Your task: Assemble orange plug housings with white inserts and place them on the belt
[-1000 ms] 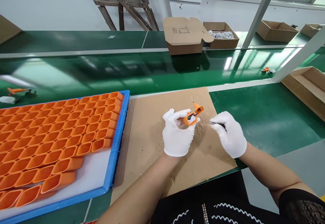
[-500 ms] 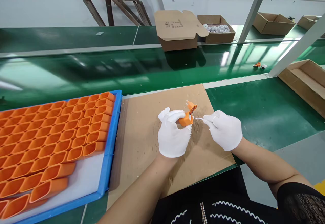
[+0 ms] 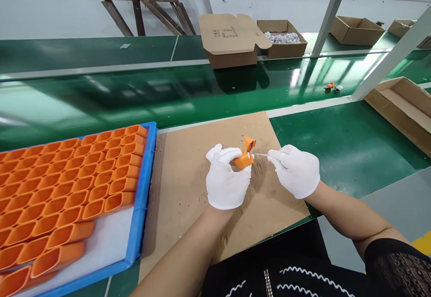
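Note:
My left hand (image 3: 228, 178), in a white glove, is closed around an orange plastic housing (image 3: 243, 160) above the cardboard sheet. A smaller orange piece (image 3: 249, 143) with metal prongs rises from the housing's far side, joined to it by something dark like wires. My right hand (image 3: 296, 169), also gloved, pinches a thin metal tool (image 3: 261, 154). The tool's tip reaches the open right end of the housing; whether it goes inside I cannot tell. The tool's kind is not clear, since my fingers cover its other end.
A blue tray (image 3: 143, 198) of several orange sleeves stands at the left. Under my hands lies a cardboard sheet (image 3: 188, 216). Beyond runs a green conveyor belt (image 3: 134, 104) with a small orange-and-white part (image 3: 332, 86). Cardboard boxes (image 3: 232, 59) line the back; another cardboard tray (image 3: 400, 108) sits right.
The view has shifted slightly, moving the whole scene a little left. Both hands keep their holds, and the small pronged piece appears at nearly the same angle.

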`<state>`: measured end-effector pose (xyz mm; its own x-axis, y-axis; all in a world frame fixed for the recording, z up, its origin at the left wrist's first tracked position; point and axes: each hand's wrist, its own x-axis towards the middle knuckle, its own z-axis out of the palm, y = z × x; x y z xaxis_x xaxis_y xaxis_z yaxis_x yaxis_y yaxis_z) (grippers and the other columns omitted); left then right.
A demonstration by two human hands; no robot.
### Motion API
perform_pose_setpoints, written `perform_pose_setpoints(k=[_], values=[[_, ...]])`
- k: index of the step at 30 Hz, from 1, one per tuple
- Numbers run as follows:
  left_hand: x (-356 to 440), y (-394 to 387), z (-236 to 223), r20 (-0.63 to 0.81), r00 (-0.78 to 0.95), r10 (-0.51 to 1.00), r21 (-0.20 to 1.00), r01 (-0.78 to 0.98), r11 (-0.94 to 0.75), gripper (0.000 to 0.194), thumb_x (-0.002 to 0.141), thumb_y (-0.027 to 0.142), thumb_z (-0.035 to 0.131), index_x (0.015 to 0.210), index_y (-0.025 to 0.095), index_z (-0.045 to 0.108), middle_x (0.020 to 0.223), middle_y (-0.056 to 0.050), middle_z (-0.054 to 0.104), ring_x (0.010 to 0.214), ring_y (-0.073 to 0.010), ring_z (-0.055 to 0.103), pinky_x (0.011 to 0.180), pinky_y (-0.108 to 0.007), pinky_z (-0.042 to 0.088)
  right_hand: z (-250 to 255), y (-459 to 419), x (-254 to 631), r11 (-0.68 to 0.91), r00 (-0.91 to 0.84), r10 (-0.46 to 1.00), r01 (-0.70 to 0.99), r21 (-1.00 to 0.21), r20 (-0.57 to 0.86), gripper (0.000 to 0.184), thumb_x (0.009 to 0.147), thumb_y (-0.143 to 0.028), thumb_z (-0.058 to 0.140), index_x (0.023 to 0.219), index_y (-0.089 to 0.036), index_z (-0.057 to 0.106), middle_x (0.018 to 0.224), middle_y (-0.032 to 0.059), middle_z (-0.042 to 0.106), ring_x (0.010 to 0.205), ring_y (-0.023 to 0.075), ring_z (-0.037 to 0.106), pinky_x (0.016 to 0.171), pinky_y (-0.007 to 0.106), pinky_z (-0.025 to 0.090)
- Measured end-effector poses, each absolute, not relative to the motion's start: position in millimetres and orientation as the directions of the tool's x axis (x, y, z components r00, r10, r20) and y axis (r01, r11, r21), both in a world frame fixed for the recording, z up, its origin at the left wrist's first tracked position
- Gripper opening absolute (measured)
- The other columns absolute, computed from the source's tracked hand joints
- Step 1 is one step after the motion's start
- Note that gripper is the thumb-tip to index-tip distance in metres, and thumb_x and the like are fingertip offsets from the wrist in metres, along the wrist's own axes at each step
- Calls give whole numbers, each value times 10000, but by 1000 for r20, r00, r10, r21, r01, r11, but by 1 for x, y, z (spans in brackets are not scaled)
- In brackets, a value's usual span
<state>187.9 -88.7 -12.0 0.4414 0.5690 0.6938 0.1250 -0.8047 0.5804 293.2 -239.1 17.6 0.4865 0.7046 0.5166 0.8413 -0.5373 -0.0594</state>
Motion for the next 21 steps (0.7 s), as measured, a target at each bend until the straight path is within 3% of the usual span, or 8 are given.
perform_pose_setpoints(k=[11,15,18,21], values=[[189,-86,-16,779,424,462,484,62,-873,286,787,172,764,1015,204,594,937,-40,728,964,-219,703,947,-454,561,22,-237,289,-506,475,741,860,-71,476,250,906,-172,568,803,-298,757,714,-33,660,560,117,479,504,304,198],[188,-89,-16,784,426,452,477,52,-877,304,776,187,791,1011,212,600,932,-35,731,1005,-231,705,946,-451,563,17,-235,289,-473,442,691,875,-104,572,233,938,-206,580,823,-300,760,728,-37,666,558,110,490,491,292,223],[187,-92,-14,721,429,544,555,111,-824,300,771,253,814,1001,215,625,924,-40,735,1111,-266,687,952,-452,564,14,-232,292,-463,474,582,861,-209,661,209,962,-250,597,857,-297,771,732,-34,672,573,102,530,492,271,281],[188,-93,-7,557,458,693,704,183,-686,312,741,284,838,992,218,664,996,-60,735,1181,-283,662,984,-451,556,18,-231,297,-407,592,491,804,-433,639,195,976,-271,588,908,-269,771,730,-17,662,587,104,577,535,246,398]])
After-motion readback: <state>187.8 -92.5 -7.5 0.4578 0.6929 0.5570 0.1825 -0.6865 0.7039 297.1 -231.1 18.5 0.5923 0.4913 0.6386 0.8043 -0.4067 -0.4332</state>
